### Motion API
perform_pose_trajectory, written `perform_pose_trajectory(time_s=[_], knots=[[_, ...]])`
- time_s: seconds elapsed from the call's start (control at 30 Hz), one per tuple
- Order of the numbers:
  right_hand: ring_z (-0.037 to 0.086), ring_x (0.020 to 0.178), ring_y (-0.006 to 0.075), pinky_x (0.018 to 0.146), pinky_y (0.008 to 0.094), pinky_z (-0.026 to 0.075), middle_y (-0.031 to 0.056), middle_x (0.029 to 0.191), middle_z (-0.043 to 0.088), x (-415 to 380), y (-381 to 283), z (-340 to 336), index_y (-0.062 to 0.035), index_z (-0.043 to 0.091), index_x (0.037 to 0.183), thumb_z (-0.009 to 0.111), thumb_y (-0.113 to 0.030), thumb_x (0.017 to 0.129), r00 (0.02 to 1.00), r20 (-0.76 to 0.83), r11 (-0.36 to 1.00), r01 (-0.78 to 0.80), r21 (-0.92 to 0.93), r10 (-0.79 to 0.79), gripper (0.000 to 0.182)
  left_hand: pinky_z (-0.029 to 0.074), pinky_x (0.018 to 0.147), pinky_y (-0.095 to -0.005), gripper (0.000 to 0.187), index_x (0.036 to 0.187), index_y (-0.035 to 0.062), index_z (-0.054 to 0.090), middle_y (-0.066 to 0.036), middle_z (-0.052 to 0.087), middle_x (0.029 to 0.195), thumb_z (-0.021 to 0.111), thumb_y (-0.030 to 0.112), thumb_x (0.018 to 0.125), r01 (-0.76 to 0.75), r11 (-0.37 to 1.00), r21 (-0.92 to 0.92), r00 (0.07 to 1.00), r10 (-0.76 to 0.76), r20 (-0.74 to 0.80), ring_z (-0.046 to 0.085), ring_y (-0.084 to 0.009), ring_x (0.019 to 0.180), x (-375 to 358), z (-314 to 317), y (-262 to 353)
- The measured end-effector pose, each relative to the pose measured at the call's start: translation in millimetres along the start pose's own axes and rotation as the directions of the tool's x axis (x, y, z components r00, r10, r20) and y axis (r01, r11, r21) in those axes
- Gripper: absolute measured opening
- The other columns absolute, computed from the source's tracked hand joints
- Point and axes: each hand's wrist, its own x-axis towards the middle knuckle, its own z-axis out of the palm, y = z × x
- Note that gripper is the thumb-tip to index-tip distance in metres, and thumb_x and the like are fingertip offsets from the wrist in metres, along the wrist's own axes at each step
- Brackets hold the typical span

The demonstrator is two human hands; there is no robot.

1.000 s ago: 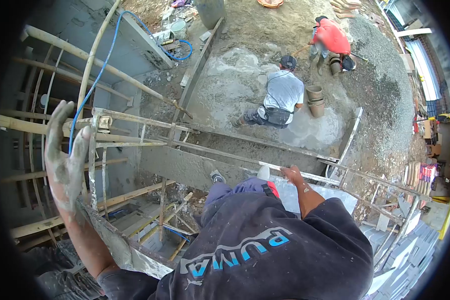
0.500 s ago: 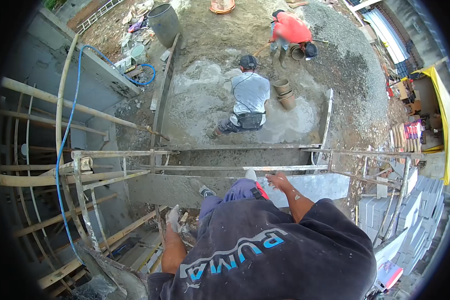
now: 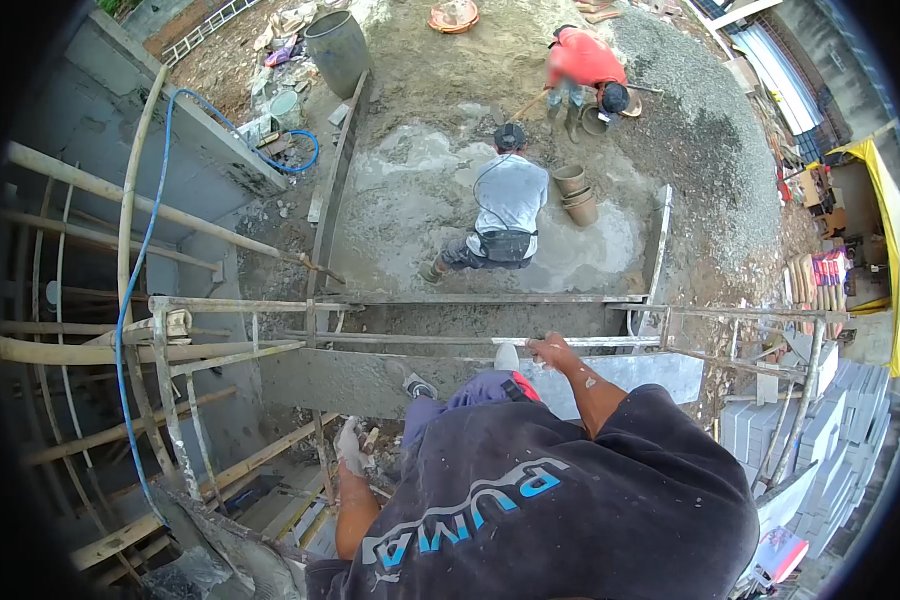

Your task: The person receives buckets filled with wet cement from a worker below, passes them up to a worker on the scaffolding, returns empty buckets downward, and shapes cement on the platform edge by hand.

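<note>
My left hand, coated in pale grey residue, hangs low beside an upright post. Its fingers are apart and hold nothing visible. My right hand is at the whitish scaffold rail in front of my body, with its fingers curled over it. Below the rail runs a wide grey board, with one shoe at its edge and the tip of the other farther right.
Below, a person in a grey shirt crouches on wet concrete near stacked buckets. A person in red bends farther back. Bamboo poles and a blue hose are left; grey blocks are right.
My right hand has risen slightly onto the rail. My left hand has shifted a little lower. The crouching person's head has moved slightly right, and the view has shifted a little.
</note>
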Motion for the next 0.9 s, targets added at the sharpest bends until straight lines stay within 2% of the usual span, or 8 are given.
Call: perform_pose_trajectory(time_s=[0.17,0.3,0.4,0.43,0.5,0.67,0.77,0.9], knots=[[0.062,0.069,0.0193,0.055,0.0345,0.05,0.0115,0.087,0.065,-19.1,-12.7,8.0,0.0021,0.06,0.101,0.065,-0.037,0.083,0.999,0.005,0.998,-0.033,0.053,0.033,0.043,0.042,0.056,-0.0348,0.026,0.088,0.0176,0.06,0.004,0.058,0.077,0.062,0.043,0.087,-0.058,0.997,-0.05,0.997,0.061,0.053,0.055,-0.0127,0.071,-2.0,10.8,5.4],[0.061,0.069,0.0178,0.057,0.0348,0.049,0.0098,0.089,0.065,-31.2,-18.0,8.3,-0.003,0.057,0.108,0.064,-0.035,0.083,0.996,0.06,0.995,-0.066,0.081,0.061,0.041,0.043,0.056,-0.0347,0.024,0.09,0.0194,0.06,0.005,0.058,0.08,0.061,0.043,0.087,0.024,0.998,-0.065,0.993,-0.017,0.117,0.055,-0.0121,0.069,-6.6,8.8,-3.2],[0.06,0.069,0.0167,0.058,0.0344,0.048,0.0083,0.088,0.064,-26.7,-9.8,10.0,-0.0045,0.057,0.11,0.064,-0.035,0.084,0.99,0.076,0.988,-0.123,0.093,0.116,0.041,0.043,0.055,-0.0342,0.023,0.092,0.0196,0.06,0.004,0.059,0.083,0.061,0.042,0.087,0.03,0.999,0.027,0.989,-0.034,0.143,0.054,-0.0123,0.066,-6.2,3.4,-9.0],[0.059,0.068,0.0167,0.057,0.0341,0.047,0.0076,0.087,0.063,-27.1,-6.8,10.6,-0.0046,0.059,0.109,0.064,-0.035,0.083,0.991,0.064,0.986,-0.126,0.112,0.119,0.04,0.042,0.055,-0.0338,0.026,0.096,0.0187,0.06,0.005,0.059,0.084,0.061,0.043,0.087,0.061,0.998,0.029,0.993,-0.064,0.096,0.053,-0.0125,0.066,-7.9,3.9,-12.4],[0.059,0.067,0.0166,0.055,0.0335,0.047,0.0064,0.085,0.062,-35.4,-12.3,10.5,-0.0048,0.061,0.105,0.063,-0.036,0.083,0.991,0.041,0.981,-0.129,0.148,0.124,0.038,0.043,0.056,-0.0344,0.028,0.099,0.0182,0.06,0.004,0.058,0.086,0.062,0.043,0.086,0.045,0.998,0.036,0.993,-0.049,0.111,0.054,-0.0127,0.068,-20.7,2.9,-11.9],[0.058,0.069,0.0168,0.056,0.034,0.048,0.0079,0.088,0.063,-27.6,-3.9,12.0,-0.0054,0.057,0.112,0.064,-0.036,0.083,0.988,0.07,0.981,-0.146,0.125,0.138,0.043,0.045,0.061,-0.0347,0.033,0.104,0.0171,0.06,0.005,0.059,0.092,0.063,0.043,0.085,0.072,0.997,-0.001,0.995,-0.072,0.069,0.054,-0.0132,0.068,1.0,-2.6,-27.2],[0.059,0.07,0.0168,0.056,0.034,0.048,0.0088,0.088,0.063,-22.2,-5.4,15.6,-0.0054,0.055,0.115,0.064,-0.036,0.082,0.988,0.079,0.983,-0.145,0.117,0.136,0.046,0.046,0.06,-0.0332,0.033,0.103,0.0175,0.063,0.006,0.06,0.088,0.064,0.045,0.085,0.049,0.997,-0.063,0.998,-0.046,0.042,0.053,-0.0125,0.067,7.4,-3.9,-33.7],[0.059,0.07,0.0165,0.056,0.0328,0.047,0.0079,0.088,0.063,-17.8,-18.7,24.4,-0.0049,0.057,0.112,0.064,-0.036,0.083,0.987,0.059,0.984,-0.156,0.082,0.151,0.044,0.046,0.058,-0.0327,0.025,0.094,0.0206,0.066,0.008,0.058,0.075,0.063,0.044,0.086,0.081,0.995,-0.059,0.995,-0.078,0.061,0.054,-0.0104,0.066,20.1,-8.3,-35.8]])
